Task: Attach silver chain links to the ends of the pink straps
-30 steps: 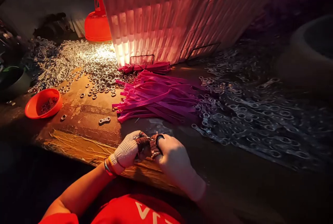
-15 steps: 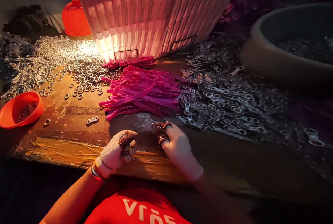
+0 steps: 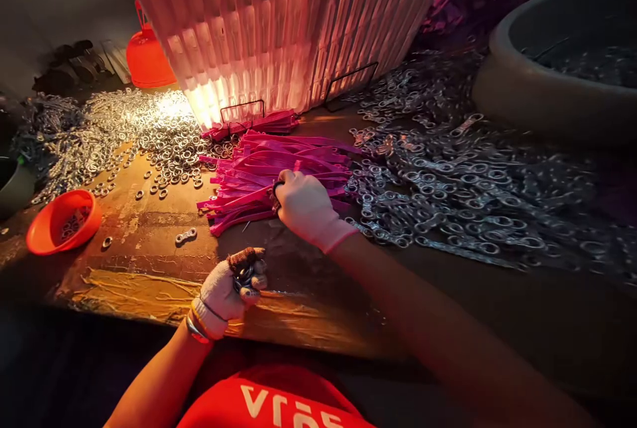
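Note:
My left hand (image 3: pixel 231 288), in a pale knit glove with a dark brown thumb cover, is closed around several small metal rings (image 3: pixel 245 277) above the table's front edge. My right hand (image 3: pixel 306 206), also gloved, reaches over a heap of magenta zippers (image 3: pixel 253 176). Its fingers are curled down on the strips and appear to pinch one zipper, mostly hidden by the hand. A dark band shows round a fingertip. Between the hands and the orange bowl lies a single metal double-ring link (image 3: pixel 186 236).
A red lamp (image 3: pixel 149 56) lights a pile of metal rings (image 3: pixel 174 149). Behind the zippers stands a ribbed translucent panel (image 3: pixel 259 36). Metal links (image 3: pixel 438 189) spread at right below a large basin (image 3: pixel 527 76). An orange bowl (image 3: pixel 62 229) holds rings at left.
My right hand has moved forward from near my left hand onto the magenta zippers. My left hand stays closed on the rings, at about the same place. The view has shifted slightly.

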The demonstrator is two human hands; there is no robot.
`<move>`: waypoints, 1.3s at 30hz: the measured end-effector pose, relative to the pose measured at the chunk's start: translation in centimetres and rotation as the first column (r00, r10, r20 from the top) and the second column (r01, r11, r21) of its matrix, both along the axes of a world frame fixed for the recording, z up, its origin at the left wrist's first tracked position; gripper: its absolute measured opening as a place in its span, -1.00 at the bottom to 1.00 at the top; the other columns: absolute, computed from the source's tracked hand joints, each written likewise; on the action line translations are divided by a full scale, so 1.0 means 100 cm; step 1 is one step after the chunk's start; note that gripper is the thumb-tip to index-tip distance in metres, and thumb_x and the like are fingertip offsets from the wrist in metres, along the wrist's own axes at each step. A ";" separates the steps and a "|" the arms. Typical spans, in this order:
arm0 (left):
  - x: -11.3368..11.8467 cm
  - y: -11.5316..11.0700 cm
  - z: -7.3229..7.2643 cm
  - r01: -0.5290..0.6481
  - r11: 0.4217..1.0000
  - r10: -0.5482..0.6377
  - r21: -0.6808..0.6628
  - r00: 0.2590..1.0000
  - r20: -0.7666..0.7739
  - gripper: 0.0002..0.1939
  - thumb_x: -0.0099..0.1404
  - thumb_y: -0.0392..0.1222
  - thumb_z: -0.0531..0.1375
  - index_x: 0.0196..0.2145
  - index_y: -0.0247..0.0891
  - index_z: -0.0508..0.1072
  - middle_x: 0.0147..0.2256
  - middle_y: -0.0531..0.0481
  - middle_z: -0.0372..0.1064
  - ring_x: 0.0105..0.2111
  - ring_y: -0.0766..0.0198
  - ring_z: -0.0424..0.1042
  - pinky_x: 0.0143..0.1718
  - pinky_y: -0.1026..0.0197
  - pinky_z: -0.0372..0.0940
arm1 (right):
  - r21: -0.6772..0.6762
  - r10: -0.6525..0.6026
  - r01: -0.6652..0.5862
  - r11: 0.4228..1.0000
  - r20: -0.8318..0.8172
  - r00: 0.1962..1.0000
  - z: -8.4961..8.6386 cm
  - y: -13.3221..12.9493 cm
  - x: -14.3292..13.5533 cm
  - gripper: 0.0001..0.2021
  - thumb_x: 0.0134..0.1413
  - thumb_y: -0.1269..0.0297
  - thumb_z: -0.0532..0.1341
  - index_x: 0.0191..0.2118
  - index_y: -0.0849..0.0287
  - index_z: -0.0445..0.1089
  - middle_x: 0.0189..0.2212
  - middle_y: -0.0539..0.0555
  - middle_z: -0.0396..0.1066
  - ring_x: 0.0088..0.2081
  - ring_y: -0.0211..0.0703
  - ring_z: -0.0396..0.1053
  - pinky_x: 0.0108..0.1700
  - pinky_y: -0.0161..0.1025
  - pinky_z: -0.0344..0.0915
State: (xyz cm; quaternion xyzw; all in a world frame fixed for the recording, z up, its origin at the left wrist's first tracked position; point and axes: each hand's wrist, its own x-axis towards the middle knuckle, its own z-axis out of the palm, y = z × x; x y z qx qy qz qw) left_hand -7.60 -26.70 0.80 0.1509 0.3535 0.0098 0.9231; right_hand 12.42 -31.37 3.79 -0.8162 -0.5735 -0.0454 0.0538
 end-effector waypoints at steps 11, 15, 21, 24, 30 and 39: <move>0.026 0.016 0.023 0.374 0.608 -0.350 0.701 0.918 -0.187 -0.62 0.11 -0.13 0.32 -0.13 -0.38 0.55 -0.53 -0.02 0.43 -0.72 0.49 0.14 -0.70 0.38 -0.04 | 0.452 0.458 -0.295 0.842 -0.310 0.833 -0.072 -0.125 -0.090 -0.75 -0.08 0.58 0.10 -0.29 0.22 0.45 0.10 0.31 0.36 0.06 0.07 0.34 0.04 0.00 0.35; 0.041 0.010 0.009 0.612 0.428 -0.668 0.665 0.710 -0.223 -0.70 0.15 -0.03 0.31 -0.35 -0.38 0.55 -0.65 0.02 0.30 -0.73 0.48 0.06 -0.72 0.36 -0.11 | 0.365 0.414 -0.274 0.890 -0.391 0.822 -0.073 -0.128 -0.086 -0.86 -0.09 0.52 0.15 -0.42 0.22 0.45 -0.18 0.29 0.47 -0.18 0.05 0.41 -0.13 -0.03 0.39; 0.053 0.008 -0.002 0.536 0.562 -0.583 0.630 0.797 -0.158 -0.64 0.18 0.07 0.30 -0.34 -0.35 0.49 -0.68 0.09 0.21 -0.75 0.48 0.06 -0.73 0.39 -0.08 | 0.430 0.273 0.116 0.895 -0.734 0.622 -0.056 -0.139 -0.077 -0.71 0.20 0.42 0.06 -0.05 0.10 0.44 -0.10 0.14 0.46 -0.12 -0.10 0.43 -0.06 -0.16 0.38; 0.056 0.004 -0.006 0.567 0.505 -0.587 0.651 0.778 -0.222 -0.61 0.20 0.12 0.27 -0.44 -0.32 0.42 -0.69 0.10 0.20 -0.76 0.48 0.09 -0.76 0.40 -0.08 | 0.388 0.087 0.360 0.849 -0.773 0.628 -0.053 -0.143 -0.072 -0.67 0.21 0.42 0.06 0.02 0.07 0.42 -0.13 0.10 0.49 -0.10 -0.08 0.44 -0.02 -0.16 0.37; 0.056 -0.004 -0.010 0.571 0.454 -0.567 0.684 0.777 -0.273 -0.66 0.25 0.09 0.23 -0.41 -0.25 0.34 -0.65 0.14 0.22 -0.76 0.46 0.12 -0.77 0.39 -0.03 | 0.162 -0.184 0.308 0.938 -0.522 0.833 -0.059 -0.130 -0.066 -0.71 -0.03 0.54 0.06 -0.26 0.15 0.47 -0.30 0.15 0.49 -0.26 -0.06 0.41 -0.19 -0.22 0.31; 0.053 0.003 -0.007 0.645 0.428 -0.655 0.633 0.704 -0.274 -0.70 0.21 0.03 0.25 -0.38 -0.29 0.40 -0.67 0.13 0.18 -0.75 0.48 0.01 -0.74 0.38 -0.11 | 0.001 -0.307 0.316 0.949 -0.226 0.925 -0.051 -0.122 -0.084 -0.85 -0.12 0.52 0.13 -0.48 0.16 0.39 -0.44 0.16 0.41 -0.43 -0.09 0.27 -0.36 -0.16 0.06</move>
